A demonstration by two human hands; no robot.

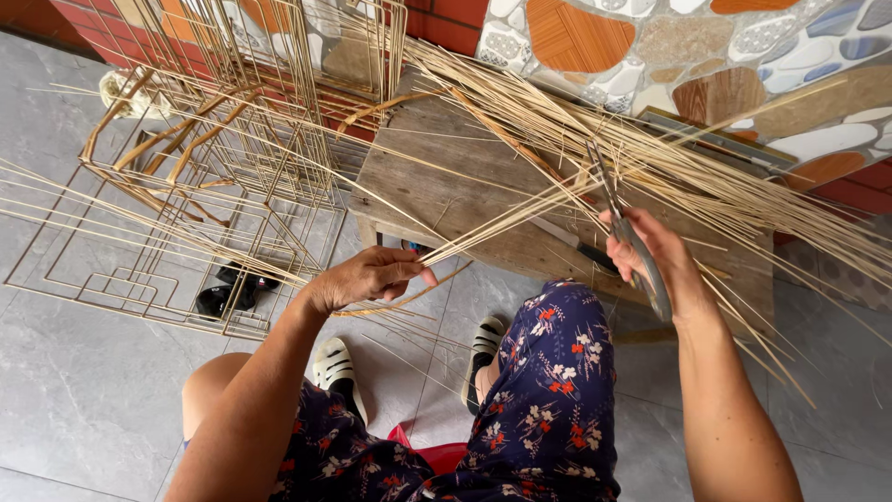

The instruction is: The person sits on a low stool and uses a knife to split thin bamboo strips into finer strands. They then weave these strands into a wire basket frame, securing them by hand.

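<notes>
- Left hand (367, 279) pinches thin bamboo strips (502, 228).
- Right hand (650, 256) grips scissors (618, 223), blades seemingly at the strips.
- Slack strips could slip, skewing the cut.

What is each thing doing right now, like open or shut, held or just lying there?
left hand: closed, pinching the ends of a few strips
right hand: gripping the scissors
scissors: held, blades pointing up into the strips; open or shut is unclear
cane strips: loose bundle lying across the bench
wooden bench: upright, bearing the strips
wire frames: stacked on the floor, leaning at the wall
</notes>
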